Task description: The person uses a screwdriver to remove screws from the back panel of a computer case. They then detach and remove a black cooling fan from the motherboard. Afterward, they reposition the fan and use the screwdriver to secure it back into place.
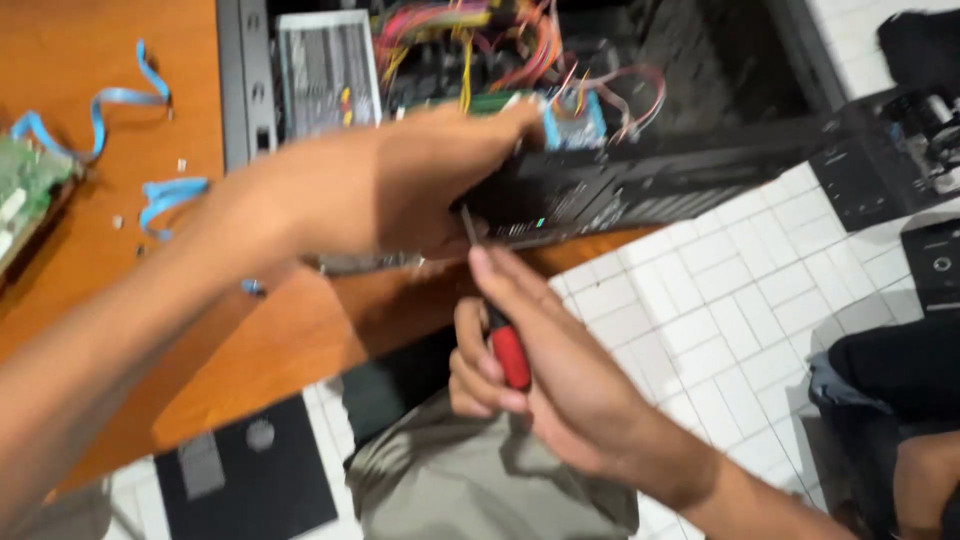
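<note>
A green circuit board (25, 195) is lying at the far left of the orange tabletop (110, 300), with light blue ribbon cables (150, 190) curling beside it. The left hand (400, 185) is reaching across, its grip closing on the near edge of the open black computer case (650, 185), where coloured wires (480, 40) are showing inside. Just below, the right hand (550, 380) is wrapping its grip around a red-handled screwdriver (505, 350), whose tip is pointing up at the case edge. White floor tiles (740, 310) are lying to the right.
</note>
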